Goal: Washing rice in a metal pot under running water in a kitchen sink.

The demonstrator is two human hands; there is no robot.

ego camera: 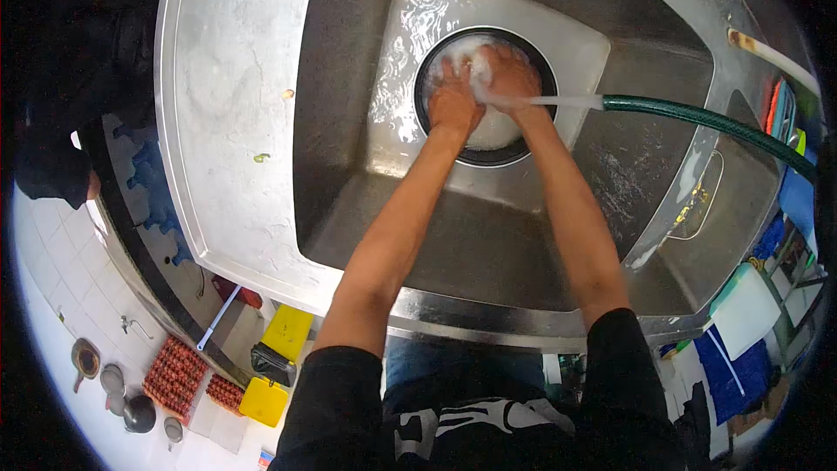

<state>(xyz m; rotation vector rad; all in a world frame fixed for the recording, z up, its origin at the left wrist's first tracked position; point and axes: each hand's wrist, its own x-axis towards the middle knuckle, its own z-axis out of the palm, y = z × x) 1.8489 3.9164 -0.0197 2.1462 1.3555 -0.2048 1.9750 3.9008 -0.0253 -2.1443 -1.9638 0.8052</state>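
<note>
Both my hands are down inside a round, dark-walled pot [488, 156] in the deep steel sink basin [497, 235]. Cloudy white water and a pale mass that looks like rice [498, 129] fill it. My left hand [456, 97] dips into the left side, its fingertips blurred by froth. Beside it, my right hand [513, 75] sits at the upper right of the pot, fingers partly under the water. From the right, a green hose [693, 116] with a clear tip sends a water stream [546, 101] across my right wrist into the pot. What the fingers touch underwater is hidden.
A steel drainboard [229, 111] with small food scraps lies left of the basin. To the right, a smaller basin [680, 275] holds a strainer [706, 206] with yellow scraps. Yellow bins [288, 330] and egg trays [173, 376] stand lower left. A person in dark clothing [52, 170] is at far left.
</note>
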